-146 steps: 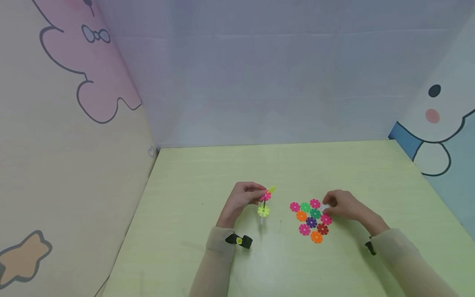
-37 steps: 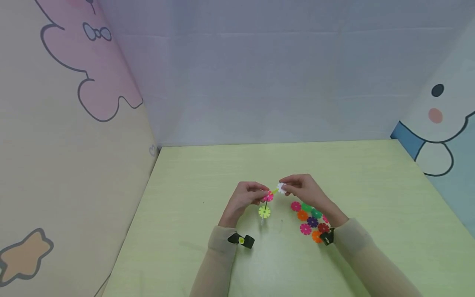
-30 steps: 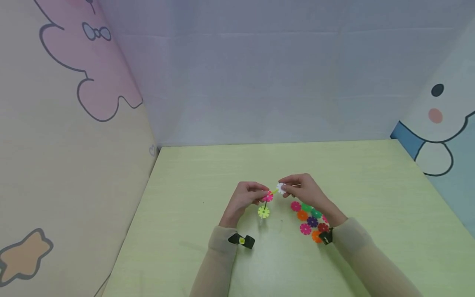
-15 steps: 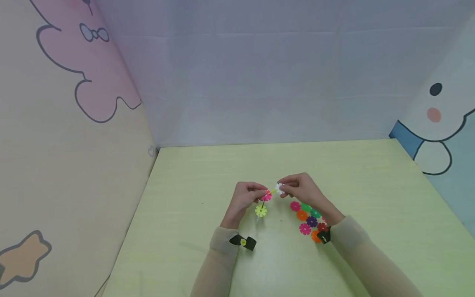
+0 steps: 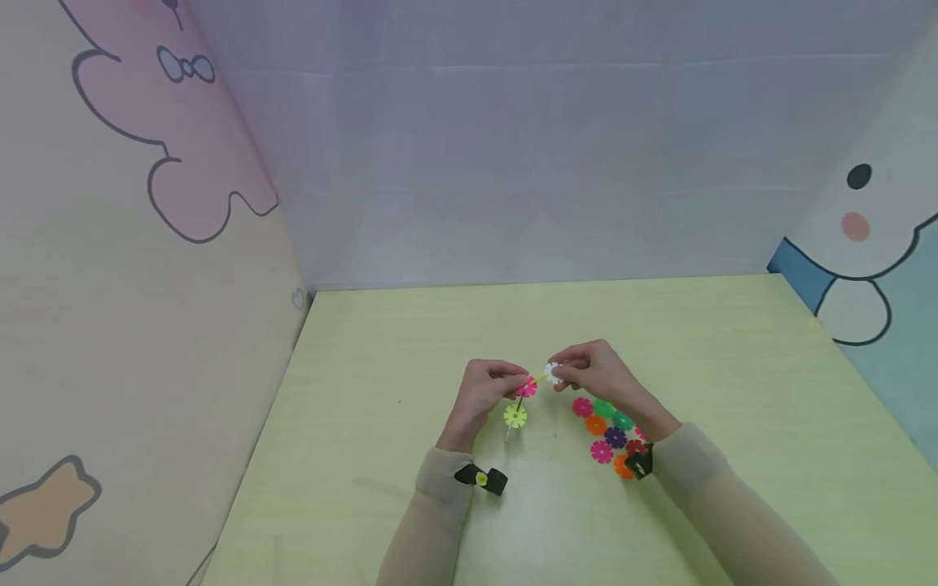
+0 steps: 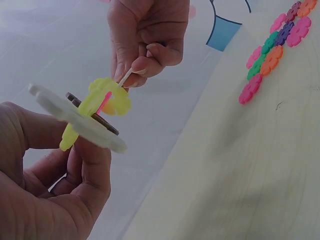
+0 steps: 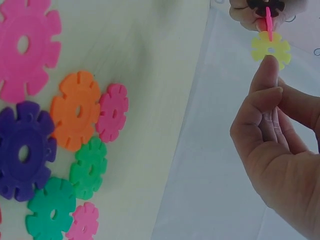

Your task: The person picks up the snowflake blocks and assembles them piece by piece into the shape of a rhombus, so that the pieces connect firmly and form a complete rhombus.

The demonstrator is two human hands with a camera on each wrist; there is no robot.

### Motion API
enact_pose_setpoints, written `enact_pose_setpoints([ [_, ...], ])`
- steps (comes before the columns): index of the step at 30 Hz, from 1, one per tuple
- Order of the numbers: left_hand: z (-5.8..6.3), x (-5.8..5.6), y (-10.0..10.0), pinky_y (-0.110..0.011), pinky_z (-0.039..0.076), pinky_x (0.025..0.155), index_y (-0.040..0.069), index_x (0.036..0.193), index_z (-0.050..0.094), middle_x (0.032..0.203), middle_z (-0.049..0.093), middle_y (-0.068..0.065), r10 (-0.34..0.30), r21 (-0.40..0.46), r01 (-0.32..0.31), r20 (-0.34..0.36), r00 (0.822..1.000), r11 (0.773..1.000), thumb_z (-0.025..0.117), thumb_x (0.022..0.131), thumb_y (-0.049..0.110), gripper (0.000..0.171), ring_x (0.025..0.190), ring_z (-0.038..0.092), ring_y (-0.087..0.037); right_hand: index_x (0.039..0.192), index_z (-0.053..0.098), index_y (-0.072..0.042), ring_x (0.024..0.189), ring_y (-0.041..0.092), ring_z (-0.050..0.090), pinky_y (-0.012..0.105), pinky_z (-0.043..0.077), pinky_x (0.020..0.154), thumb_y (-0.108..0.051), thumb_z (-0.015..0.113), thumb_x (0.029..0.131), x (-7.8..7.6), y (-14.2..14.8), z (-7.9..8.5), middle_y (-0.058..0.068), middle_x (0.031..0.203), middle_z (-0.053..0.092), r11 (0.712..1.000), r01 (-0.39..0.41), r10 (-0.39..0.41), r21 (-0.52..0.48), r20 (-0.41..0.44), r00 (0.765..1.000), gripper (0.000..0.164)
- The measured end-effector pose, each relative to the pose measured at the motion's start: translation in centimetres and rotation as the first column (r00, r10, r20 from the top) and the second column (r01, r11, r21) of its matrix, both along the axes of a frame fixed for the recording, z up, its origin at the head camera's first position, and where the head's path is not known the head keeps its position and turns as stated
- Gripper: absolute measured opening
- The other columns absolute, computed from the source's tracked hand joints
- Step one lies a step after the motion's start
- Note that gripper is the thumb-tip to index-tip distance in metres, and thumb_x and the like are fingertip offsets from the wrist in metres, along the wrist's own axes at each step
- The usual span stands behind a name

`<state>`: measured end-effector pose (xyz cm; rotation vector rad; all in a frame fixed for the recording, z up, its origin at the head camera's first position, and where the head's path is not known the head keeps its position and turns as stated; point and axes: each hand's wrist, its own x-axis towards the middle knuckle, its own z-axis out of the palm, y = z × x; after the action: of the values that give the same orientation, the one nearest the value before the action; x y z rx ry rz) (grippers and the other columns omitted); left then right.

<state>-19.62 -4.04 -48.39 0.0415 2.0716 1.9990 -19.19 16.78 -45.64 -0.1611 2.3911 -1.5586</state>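
Observation:
My left hand [image 5: 479,399] pinches a pink notched flower disc [image 5: 527,387] in a linked chain of such discs. Below it a dark disc [image 5: 519,401], seen edge-on, joins a yellow disc [image 5: 515,416], with a pale disc [image 6: 82,120] beyond, clear in the left wrist view. To the right of the pink one, another yellow disc [image 5: 541,378] stands edge-on. My right hand [image 5: 604,378] pinches a white disc [image 5: 553,373] against that yellow disc's edge; the left wrist view shows the white one edge-on. How deep the notches engage cannot be told.
Several loose flower discs lie together under my right forearm, among them a purple one [image 5: 615,438], an orange one [image 5: 595,425], and a green one [image 5: 604,408]. They rest on the pale table [image 5: 410,342]. A curtain [image 5: 542,163] hangs behind its far edge.
My right hand has brought the white disc from the loose discs leftward to the chain in my left hand. Over the last second both hands hardly move; the hanging yellow disc shifts slightly left.

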Motion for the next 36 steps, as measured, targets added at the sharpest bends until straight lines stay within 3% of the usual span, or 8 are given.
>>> enact_pose_setpoints([
  [9,0.05,0.17,-0.16,-0.036,0.054,0.063,-0.003,0.082,0.074,0.074,0.069,-0.011,0.007,-0.005,-0.007,-0.022,1.000,1.000,0.074,0.080,0.001,0.004,0.062,0.064,-0.016,0.111,0.066,0.006,0.082,0.038,0.066,0.047,0.052,0.078,-0.009,0.068,0.089,-0.22,0.19,0.01,0.021,0.094,0.069,0.999,-0.031,0.031,-0.021,0.030,0.999,0.026],
  [15,0.17,0.32,-0.13,-0.028,0.052,0.057,-0.004,0.082,0.073,0.073,0.069,-0.011,0.013,0.006,-0.012,-0.029,0.999,1.000,0.074,0.080,-0.001,0.004,0.062,0.064,-0.017,0.110,0.066,0.006,0.081,0.038,0.067,0.050,0.051,0.079,-0.008,0.067,0.090,-0.34,0.26,-0.16,0.022,0.094,0.069,0.998,-0.038,0.040,-0.044,0.048,0.998,0.025],
  [22,0.11,0.23,-0.10,-0.028,0.052,0.057,-0.004,0.080,0.073,0.072,0.068,-0.011,0.016,-0.009,-0.017,-0.039,0.999,1.000,0.075,0.079,-0.001,0.004,0.061,0.064,-0.017,0.109,0.066,0.007,0.082,0.040,0.066,0.051,0.050,0.079,-0.008,0.065,0.091,-0.41,0.01,-0.46,0.025,0.094,0.067,0.995,-0.035,0.042,-0.094,0.071,0.997,0.023],
  [36,-0.13,-0.14,-0.97,-0.031,0.053,0.061,0.002,0.087,0.073,0.079,0.070,-0.011,-0.080,-0.012,0.080,0.038,0.996,0.997,0.074,0.083,0.010,0.009,0.068,0.066,-0.020,0.119,0.062,0.007,0.082,0.038,0.065,0.048,0.051,0.079,-0.008,0.062,0.094,-0.37,-0.06,-0.39,0.023,0.101,0.067,0.994,-0.078,0.081,-0.073,0.034,0.996,0.030],
])
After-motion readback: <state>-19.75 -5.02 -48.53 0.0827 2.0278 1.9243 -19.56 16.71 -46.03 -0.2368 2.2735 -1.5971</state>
